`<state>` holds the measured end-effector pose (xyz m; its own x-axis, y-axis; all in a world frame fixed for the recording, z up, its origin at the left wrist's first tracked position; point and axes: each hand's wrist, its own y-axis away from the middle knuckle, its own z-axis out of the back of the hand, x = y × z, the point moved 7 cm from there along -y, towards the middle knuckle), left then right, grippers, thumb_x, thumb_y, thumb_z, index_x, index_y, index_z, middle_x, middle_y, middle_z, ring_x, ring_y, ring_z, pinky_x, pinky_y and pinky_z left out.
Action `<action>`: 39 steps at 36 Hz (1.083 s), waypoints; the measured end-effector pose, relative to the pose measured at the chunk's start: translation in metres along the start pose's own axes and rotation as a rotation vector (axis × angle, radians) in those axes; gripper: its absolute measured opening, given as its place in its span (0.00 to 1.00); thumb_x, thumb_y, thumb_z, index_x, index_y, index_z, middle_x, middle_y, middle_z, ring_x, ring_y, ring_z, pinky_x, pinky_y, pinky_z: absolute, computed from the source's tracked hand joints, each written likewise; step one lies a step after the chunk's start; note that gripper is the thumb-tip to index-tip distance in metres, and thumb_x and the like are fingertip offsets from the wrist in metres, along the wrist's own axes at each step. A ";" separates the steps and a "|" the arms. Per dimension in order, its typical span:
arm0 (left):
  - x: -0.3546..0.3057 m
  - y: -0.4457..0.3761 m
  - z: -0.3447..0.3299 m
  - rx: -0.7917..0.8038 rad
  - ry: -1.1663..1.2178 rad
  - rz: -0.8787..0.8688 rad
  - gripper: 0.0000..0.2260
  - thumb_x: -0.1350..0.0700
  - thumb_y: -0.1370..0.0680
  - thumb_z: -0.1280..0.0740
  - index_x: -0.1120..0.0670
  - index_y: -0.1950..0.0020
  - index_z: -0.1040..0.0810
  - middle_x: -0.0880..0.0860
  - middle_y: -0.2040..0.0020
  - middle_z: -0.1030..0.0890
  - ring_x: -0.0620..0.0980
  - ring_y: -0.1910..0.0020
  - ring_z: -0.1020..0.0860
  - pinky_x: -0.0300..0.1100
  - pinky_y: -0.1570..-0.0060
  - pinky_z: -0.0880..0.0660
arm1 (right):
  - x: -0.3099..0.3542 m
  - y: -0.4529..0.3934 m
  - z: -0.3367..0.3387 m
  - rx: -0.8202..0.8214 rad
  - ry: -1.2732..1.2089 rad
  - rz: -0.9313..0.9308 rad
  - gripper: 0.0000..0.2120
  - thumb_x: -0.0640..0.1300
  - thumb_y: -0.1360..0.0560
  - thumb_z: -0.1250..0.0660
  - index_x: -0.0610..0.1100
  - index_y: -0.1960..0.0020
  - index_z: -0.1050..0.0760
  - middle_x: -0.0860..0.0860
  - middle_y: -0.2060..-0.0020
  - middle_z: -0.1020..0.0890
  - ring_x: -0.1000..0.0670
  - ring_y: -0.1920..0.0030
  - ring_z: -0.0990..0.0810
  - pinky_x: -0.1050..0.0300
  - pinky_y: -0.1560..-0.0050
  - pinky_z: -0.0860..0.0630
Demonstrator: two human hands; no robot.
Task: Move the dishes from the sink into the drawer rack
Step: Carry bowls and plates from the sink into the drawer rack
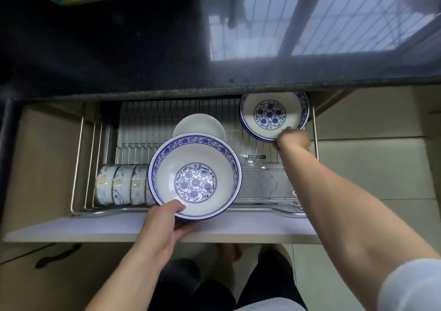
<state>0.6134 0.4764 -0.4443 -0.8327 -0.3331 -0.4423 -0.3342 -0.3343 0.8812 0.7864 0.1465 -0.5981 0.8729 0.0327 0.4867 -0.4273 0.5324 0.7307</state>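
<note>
Now, head view. My right hand (292, 141) pinches the near rim of a blue-patterned dish (274, 116) at the back right of the drawer rack (315, 143), half under the counter (143, 60) edge. My left hand (167, 222) grips a second blue-patterned bowl (194, 176) by its near rim, above the rack front. Best to seat the right dish fully before letting go, then lower the left. Count: two blue-patterned pieces, one plain white plate (199, 125), three small bowls (124, 184) on edge at the left, perhaps more hidden.

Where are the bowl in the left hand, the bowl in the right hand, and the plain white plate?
left-hand bowl (195, 181), head view, on its inner floral medallion.
right-hand bowl (269, 114), head view, on its centre pattern.
white plate (199, 125), head view, on its bare upper face.
</note>
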 end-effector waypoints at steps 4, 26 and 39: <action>-0.002 -0.003 0.000 -0.001 -0.036 -0.012 0.11 0.70 0.22 0.39 0.62 0.46 0.20 0.59 0.52 0.14 0.56 0.53 0.16 0.54 0.54 0.17 | 0.006 0.023 0.006 0.119 -0.143 -0.098 0.16 0.56 0.17 0.38 0.42 0.48 0.25 0.43 0.57 0.16 0.46 0.70 0.18 0.59 0.75 0.22; -0.017 -0.006 -0.087 0.248 -1.101 -0.439 0.38 0.24 0.23 0.57 0.49 0.48 0.17 0.47 0.52 0.15 0.50 0.52 0.20 0.47 0.48 0.24 | -0.015 0.131 0.096 0.215 0.270 0.070 0.05 0.34 0.26 0.39 0.35 0.57 0.26 0.39 0.72 0.22 0.40 0.75 0.21 0.51 0.70 0.24; -0.026 -0.033 0.005 -0.261 -1.377 -0.521 0.14 0.51 0.16 0.45 0.49 0.48 0.20 0.44 0.62 0.25 0.43 0.67 0.30 0.43 0.67 0.36 | 0.061 0.071 0.074 0.136 0.313 0.057 0.12 0.36 0.21 0.48 0.32 0.53 0.27 0.36 0.69 0.19 0.46 0.80 0.23 0.59 0.74 0.25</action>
<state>0.6437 0.5005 -0.4616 -0.4500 0.8911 -0.0585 -0.7547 -0.3444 0.5584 0.7923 0.1242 -0.4809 0.8674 0.3283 0.3739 -0.4869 0.4049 0.7740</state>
